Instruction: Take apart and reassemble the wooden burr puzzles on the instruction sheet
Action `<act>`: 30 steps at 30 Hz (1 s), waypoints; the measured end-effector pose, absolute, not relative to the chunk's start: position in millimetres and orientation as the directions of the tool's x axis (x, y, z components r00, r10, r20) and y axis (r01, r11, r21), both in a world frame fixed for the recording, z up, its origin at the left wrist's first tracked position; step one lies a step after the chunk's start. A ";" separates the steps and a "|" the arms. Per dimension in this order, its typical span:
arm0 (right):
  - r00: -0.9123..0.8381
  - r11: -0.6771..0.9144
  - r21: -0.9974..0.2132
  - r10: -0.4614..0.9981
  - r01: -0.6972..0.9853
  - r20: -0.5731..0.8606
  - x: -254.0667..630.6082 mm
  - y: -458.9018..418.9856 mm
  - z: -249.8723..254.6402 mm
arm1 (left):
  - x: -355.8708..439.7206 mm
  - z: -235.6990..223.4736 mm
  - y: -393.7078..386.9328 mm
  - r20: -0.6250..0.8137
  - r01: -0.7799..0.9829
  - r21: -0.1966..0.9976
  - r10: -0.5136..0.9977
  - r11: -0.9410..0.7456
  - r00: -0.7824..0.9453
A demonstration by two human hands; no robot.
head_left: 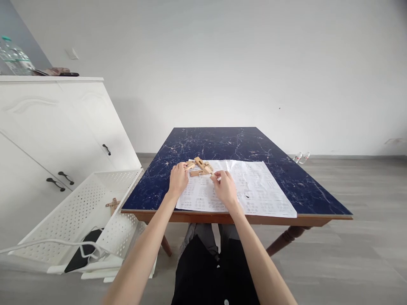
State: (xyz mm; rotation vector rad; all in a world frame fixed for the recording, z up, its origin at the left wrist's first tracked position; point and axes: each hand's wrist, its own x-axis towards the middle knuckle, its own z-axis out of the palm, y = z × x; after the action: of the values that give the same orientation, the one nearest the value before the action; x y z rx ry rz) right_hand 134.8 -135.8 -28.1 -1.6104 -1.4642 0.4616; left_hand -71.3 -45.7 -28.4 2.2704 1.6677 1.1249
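A small wooden assembly of light brown blocks (201,166) lies on a printed instruction sheet (254,186) spread over the dark blue marbled table (222,144). My left hand (178,178) rests at the left end of the blocks, its fingers curled and pinching one piece. My right hand (224,185) sits just right of the blocks, fingers bent, fingertips touching the end of a longer wooden bar. Both forearms reach in from the bottom of the view.
A white perforated basket (79,207) stands left of the table with a wooden piece (112,204), a dark flat object and a white cable in it. A white cabinet (51,127) lines the left wall. Plastic bottles lie on the floor at the far right.
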 end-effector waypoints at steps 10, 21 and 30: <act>0.405 0.115 -0.992 0.905 0.060 0.129 156.2 -202.0 -30.3 | -43.8 -22.6 -106.9 0.432 0.384 0.806 0.891 -0.450 0.137; 0.366 0.203 -0.965 0.922 -0.165 0.131 147.6 -212.0 -25.8 | -5.6 -29.6 -137.9 0.215 -0.027 0.976 0.928 -0.217 0.303; 0.317 0.182 -0.960 0.942 -0.215 0.107 149.8 -214.1 -32.7 | -5.4 -32.3 -134.8 0.191 -0.031 0.981 0.933 -0.191 0.305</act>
State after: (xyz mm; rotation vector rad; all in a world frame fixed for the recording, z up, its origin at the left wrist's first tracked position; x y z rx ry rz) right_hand 149.8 -214.1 -32.7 -1.0571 -0.8782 0.9860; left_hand -5.4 -134.8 -32.3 1.4803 0.8753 1.1093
